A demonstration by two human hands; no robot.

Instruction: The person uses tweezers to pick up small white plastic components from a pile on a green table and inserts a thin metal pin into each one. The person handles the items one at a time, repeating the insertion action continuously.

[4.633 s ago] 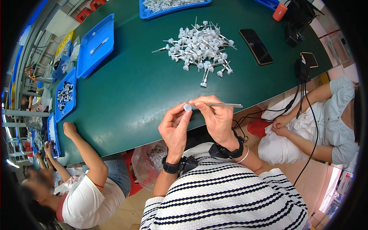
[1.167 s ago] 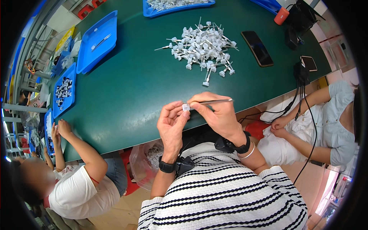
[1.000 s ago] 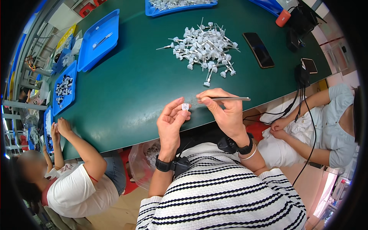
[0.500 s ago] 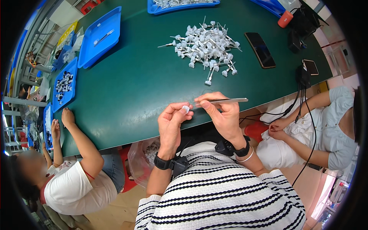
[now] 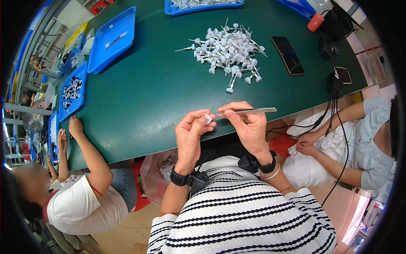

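Note:
Between the thumb and fingers of my left hand point(image 5: 191, 129) is a small white plastic cap-like part point(image 5: 207, 119). My right hand point(image 5: 246, 127) grips a pair of metal tweezers point(image 5: 256, 111), whose tips point left at the white part. Whether the tips touch it is too small to tell. Both hands are close together over the table's near edge. Beyond them on the green table point(image 5: 144, 97) lies a pile of white plastic pieces with thin metal stems point(image 5: 230, 48).
A dark phone point(image 5: 287, 55) lies right of the pile. Blue trays point(image 5: 131, 29) line the left side, one with black-and-white parts point(image 5: 72, 93). Another tray point(image 5: 203, 9) is at the far edge. Co-workers sit left point(image 5: 84, 203) and right point(image 5: 359, 139); black cables point(image 5: 335, 101) hang at right.
My hands and the view have shifted very slightly. The white part appears turned a little in my left fingers; the tweezers remain in my right hand.

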